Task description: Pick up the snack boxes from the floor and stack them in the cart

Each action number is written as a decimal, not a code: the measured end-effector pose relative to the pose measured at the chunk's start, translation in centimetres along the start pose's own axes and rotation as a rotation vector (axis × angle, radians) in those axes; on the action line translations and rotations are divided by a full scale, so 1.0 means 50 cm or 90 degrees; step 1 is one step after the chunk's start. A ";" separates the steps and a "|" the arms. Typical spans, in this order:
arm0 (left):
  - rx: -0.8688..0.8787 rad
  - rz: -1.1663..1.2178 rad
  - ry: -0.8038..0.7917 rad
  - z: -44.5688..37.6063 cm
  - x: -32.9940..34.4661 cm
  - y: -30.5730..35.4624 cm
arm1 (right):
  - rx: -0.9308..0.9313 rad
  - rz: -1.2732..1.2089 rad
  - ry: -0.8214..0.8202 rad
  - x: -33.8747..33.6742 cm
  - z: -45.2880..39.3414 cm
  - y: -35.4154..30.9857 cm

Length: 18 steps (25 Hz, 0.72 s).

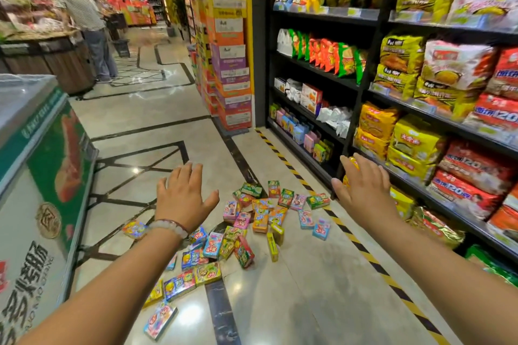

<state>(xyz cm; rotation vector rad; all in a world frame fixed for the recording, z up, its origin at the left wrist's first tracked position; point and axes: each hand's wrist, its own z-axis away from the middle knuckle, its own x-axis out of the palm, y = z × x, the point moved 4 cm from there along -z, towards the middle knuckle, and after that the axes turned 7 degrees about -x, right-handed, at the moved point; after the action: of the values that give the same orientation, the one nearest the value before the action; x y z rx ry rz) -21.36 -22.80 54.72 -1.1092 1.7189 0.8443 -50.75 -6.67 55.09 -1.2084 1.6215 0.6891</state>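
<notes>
Snack boxes (252,218) lie in a messy pile on the floor (308,302), in the aisle just beside the bottom of the shelf (308,154). Some lie flat, some stand on a thin edge, and some lean on each other. No box is picked up yet, and no cart can be seen.

Both hands are held out above the pile and touch nothing. The left hand (182,193) has its fingers (193,173) spread apart and is empty. The right hand (364,190) is open too, with its fingers apart.

A good way to start, I think, is to go down low and take the boxes at the edge of the pile first. One lying flat is best pinched by its two long sides. Boxes of one size could be gathered side by side, so they stack neatly later.

They are small cardboard boxes with sharp corners and flat faces. Their skin looks smooth and shiny, in pink, orange, yellow, green and blue. They look light and easy to squash, so a soft squeeze should do.

The floor is hard, polished stone and very glossy. A yellow and black striped line (347,232) runs along it. Puffy snack bags (420,64) fill the shelf. A freezer (36,176) stands at the left.
</notes>
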 end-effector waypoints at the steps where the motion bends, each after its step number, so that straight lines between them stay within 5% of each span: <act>1: 0.005 0.005 -0.005 -0.031 0.018 0.008 | 0.001 0.000 -0.003 0.019 -0.024 0.006; 18: 0.133 0.054 -0.068 -0.456 0.313 0.079 | 0.030 -0.016 -0.035 0.318 -0.353 0.030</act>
<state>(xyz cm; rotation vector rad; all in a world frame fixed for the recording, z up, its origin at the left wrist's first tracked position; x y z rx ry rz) -35.33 -46.26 48.82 -0.8423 1.7306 0.7437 -59.24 -27.38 46.91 -1.1643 1.5658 0.6593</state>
